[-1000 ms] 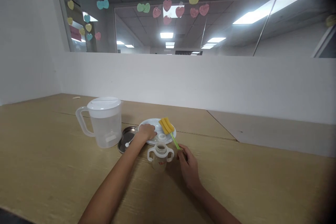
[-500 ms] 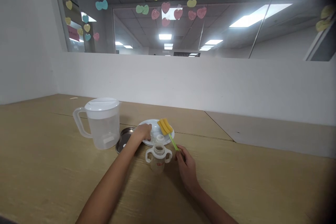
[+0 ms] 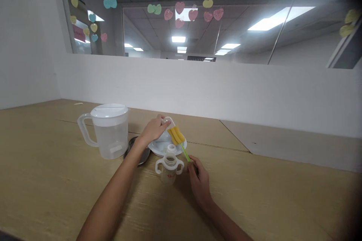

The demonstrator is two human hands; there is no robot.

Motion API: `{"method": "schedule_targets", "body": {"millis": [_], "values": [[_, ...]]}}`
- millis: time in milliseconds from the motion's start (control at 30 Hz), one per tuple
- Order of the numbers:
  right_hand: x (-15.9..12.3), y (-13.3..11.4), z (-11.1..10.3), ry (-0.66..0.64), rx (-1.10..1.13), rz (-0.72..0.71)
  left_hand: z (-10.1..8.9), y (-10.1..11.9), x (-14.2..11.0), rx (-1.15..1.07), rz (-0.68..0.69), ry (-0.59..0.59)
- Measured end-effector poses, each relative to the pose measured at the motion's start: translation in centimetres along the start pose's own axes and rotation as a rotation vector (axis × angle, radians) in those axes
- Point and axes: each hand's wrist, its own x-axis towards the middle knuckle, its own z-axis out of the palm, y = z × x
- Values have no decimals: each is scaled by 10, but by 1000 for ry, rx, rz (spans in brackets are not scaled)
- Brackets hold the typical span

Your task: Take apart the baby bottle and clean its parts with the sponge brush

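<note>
My right hand (image 3: 200, 180) grips the green handle of a bottle brush (image 3: 176, 135) with a yellow sponge head. My left hand (image 3: 155, 130) is closed around a clear, dome-shaped bottle cap (image 3: 167, 121), its open side turned towards the sponge. The sponge is close to the cap's rim; I cannot tell whether they touch. Below them lies a white plate (image 3: 156, 150) with a small white bottle top (image 3: 171, 149) on it. In front of the plate, a clear baby bottle (image 3: 169, 175) with two white handles stands upright and uncapped.
A lidded clear plastic pitcher (image 3: 111, 135) stands on the left of the wooden table (image 3: 254, 192). Beside it is a dark metal tray (image 3: 143, 157), partly behind my left forearm. A white wall (image 3: 198, 86) with a window above closes off the back.
My left hand has risen from the plate, bringing up the clear cap to beside the sponge. The brush and my right hand have hardly moved.
</note>
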Motion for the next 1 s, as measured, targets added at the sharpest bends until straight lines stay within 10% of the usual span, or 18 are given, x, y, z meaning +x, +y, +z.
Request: {"method": "schedule_targets", "body": {"millis": [367,700,867,1000], "values": [[-7,-1,-1,-15,-82,-158,-7,13,-12,-81,123,-331],[-7,-5,0,-29,-44,-101,-28,13,-17,-48,197,-191],[-5,-4,0,5,-6,-70,-45,-16,-13,290,-26,99],[-3,-3,1,20,35,-34,-40,-44,-12,596,-292,-63]]}}
